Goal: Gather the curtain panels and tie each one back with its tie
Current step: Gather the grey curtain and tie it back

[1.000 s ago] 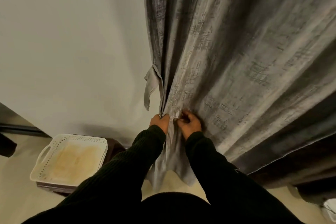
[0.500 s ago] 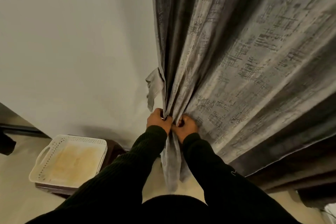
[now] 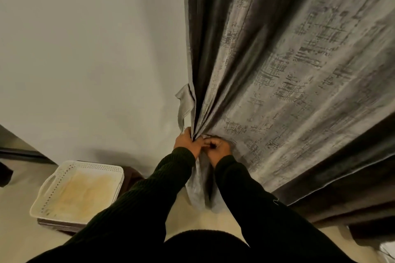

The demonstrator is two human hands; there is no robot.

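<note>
Both hands meet at the bunched edge of the curtain (image 3: pixel 288 66): the left hand (image 3: pixel 188 142) clenches the gathered folds from the wall side, and the right hand (image 3: pixel 220 148) has its fingers curled into the fabric just beside it, the two touching.

Largest in view, the curtain is a heavy grey panel that fills the right half of the picture. Its face is a pale, slightly shiny grey with darker crosshatched patches, and deep dark pleats run down along its left edge. All the folds converge at the hands; below them a narrow tail of cloth hangs between the two dark sleeves toward the floor (image 3: pixel 12 209). A darker band of fabric runs along the panel's lower right edge.

Left of the curtain stands a plain pale wall (image 3: pixel 85 60).

Low on the left, a white perforated basket (image 3: pixel 53 179) with a handle sits on a dark stand.

Smallest, the tie (image 3: pixel 184 104), a light grey strip, hangs loose against the curtain's left edge just above the left hand, its lower end frayed and reaching down to that hand.
</note>
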